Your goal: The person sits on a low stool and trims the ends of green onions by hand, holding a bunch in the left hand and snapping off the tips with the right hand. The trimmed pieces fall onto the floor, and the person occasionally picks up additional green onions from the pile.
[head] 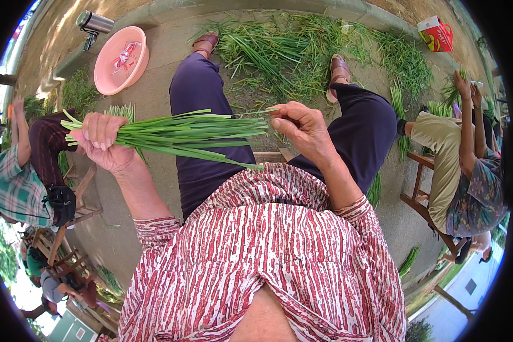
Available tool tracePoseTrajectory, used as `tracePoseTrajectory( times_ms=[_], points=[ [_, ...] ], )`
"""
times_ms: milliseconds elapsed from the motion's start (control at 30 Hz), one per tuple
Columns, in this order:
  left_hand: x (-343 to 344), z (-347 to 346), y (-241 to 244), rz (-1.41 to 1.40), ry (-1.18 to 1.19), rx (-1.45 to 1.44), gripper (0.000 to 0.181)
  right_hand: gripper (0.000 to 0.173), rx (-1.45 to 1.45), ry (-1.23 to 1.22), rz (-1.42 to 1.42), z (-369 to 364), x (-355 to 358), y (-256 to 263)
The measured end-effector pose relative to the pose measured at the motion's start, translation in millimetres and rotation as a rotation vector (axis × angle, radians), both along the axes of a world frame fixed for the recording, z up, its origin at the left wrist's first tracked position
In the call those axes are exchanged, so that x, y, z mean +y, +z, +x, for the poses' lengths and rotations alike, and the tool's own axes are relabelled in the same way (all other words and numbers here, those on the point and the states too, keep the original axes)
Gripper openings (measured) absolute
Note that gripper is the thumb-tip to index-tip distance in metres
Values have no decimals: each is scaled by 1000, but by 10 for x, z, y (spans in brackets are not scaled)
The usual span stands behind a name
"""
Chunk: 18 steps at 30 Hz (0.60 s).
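Note:
My left hand (104,139) is closed around the pale stem ends of a bunch of green, flat-leaved garlic chives (188,134), whose leaves point right across my lap. At the leaf tips, my right hand (297,124) pinches one thin blade between thumb and forefinger. A heap of loose chives and leaf scraps (282,51) lies on the ground between and beyond my feet. Another small bunch (122,112) shows partly behind my left hand.
A pink plastic basin (143,64) holding a red and white bundle stands at the upper left, near a steel flask (100,22). A red carton (442,38) is at the upper right. People sit on wooden chairs on both sides; more chives (404,47) lie along the kerb.

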<state>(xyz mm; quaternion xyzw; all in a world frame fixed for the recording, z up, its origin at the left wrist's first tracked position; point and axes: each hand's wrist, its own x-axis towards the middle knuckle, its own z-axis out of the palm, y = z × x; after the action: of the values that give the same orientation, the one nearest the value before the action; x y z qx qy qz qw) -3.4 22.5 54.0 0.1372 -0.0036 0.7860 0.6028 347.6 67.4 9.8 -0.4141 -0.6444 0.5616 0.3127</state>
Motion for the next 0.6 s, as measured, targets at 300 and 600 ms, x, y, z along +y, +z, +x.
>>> tracePoseTrajectory(
  times_ms=[300, 600],
  points=[
    [4, 45, -18, -5, 43, 28, 36, 11, -274, -42, 233, -99, -12, 26],
    [-19, 23, -65, 14, 59, 37, 33, 16, 188, -525, -282, 168, 204, -326]
  ],
)
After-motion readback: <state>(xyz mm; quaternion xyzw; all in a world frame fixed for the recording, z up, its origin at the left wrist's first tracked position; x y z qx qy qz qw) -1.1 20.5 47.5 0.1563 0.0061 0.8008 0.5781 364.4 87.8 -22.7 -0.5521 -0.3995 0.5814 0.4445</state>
